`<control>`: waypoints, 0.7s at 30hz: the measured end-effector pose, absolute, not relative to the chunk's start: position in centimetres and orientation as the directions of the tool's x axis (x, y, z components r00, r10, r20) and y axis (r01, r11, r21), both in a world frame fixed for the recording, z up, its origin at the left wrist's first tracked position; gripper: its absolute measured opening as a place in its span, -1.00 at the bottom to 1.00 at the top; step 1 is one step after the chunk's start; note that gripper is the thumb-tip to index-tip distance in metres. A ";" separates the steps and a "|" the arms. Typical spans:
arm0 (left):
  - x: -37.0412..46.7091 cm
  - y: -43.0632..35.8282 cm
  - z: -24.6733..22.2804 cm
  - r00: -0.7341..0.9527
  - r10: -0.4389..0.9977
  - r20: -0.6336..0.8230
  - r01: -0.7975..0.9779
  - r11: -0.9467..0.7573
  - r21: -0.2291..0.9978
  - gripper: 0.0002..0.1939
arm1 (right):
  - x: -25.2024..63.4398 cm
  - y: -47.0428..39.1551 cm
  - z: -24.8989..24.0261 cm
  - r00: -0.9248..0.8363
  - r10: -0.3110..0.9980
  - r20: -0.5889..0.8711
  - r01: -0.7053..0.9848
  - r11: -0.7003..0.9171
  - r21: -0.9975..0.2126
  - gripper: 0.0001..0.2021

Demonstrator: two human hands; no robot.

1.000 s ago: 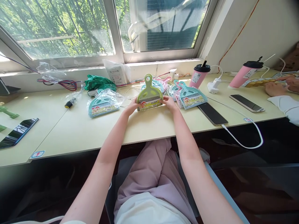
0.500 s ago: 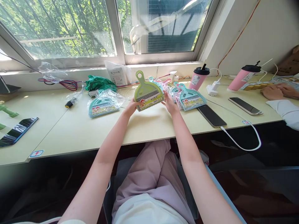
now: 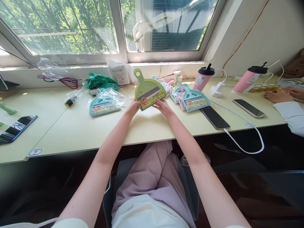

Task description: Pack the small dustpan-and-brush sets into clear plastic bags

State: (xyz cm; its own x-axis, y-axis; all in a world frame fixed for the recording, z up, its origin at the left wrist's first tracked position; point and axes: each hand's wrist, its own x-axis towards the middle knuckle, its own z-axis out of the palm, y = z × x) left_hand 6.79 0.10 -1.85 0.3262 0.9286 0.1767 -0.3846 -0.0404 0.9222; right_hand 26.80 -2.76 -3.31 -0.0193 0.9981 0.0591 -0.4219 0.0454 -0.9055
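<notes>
A light green dustpan-and-brush set (image 3: pixel 146 85) is held above the table, tilted, with its round handle loop up and a printed label band across its bristles. My left hand (image 3: pixel 134 107) grips its lower left corner, thumb on the front. At the lower right edge, my right hand (image 3: pixel 163 107) pinches it, thumb on the label and fingers below. A wrapped blue-green dustpan set (image 3: pixel 104 104) lies to the left. Several more sets, among them a blue-green dustpan set (image 3: pixel 194 98), are piled to the right.
Beside the right pile lie a black phone (image 3: pixel 215 117) on a white cable and a second phone (image 3: pixel 250 108). Pink cups (image 3: pixel 203 79) stand behind. A screwdriver (image 3: pixel 70 101) and green plastic bag (image 3: pixel 101 83) lie left. Another person's hands (image 3: pixel 279 95) rest at far right.
My right hand has moved from the set's right side to its lower edge, its thumb now on the label. The set has shifted slightly left and up in view.
</notes>
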 end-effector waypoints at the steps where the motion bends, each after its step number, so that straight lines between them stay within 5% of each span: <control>1: 6.8 0.0 -1.9 0.341 0.925 0.168 -0.378 -0.029 0.925 -0.41 | 26.7 -2.8 -3.3 -0.003 0.999 0.040 -0.421 0.035 -0.906 -0.65; 17: 6.9 -0.4 -1.9 0.403 0.909 0.106 -0.333 0.037 0.942 -0.42 | 26.9 -2.7 -3.3 0.099 0.995 0.013 -0.451 0.057 -0.891 -0.72; 21: 5.7 0.8 -1.7 0.359 0.933 -0.002 -0.374 0.146 0.916 -0.48 | 27.4 -2.6 -3.2 0.160 0.987 0.012 -0.475 0.087 -0.875 -0.74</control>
State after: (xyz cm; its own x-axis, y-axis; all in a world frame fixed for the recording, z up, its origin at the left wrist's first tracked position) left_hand 5.71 0.79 -1.74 0.3591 0.9333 -0.0022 -0.3738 0.1460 0.9160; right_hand 27.40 -2.64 -3.17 0.1598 0.9871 0.0117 -0.4755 0.0874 -0.8754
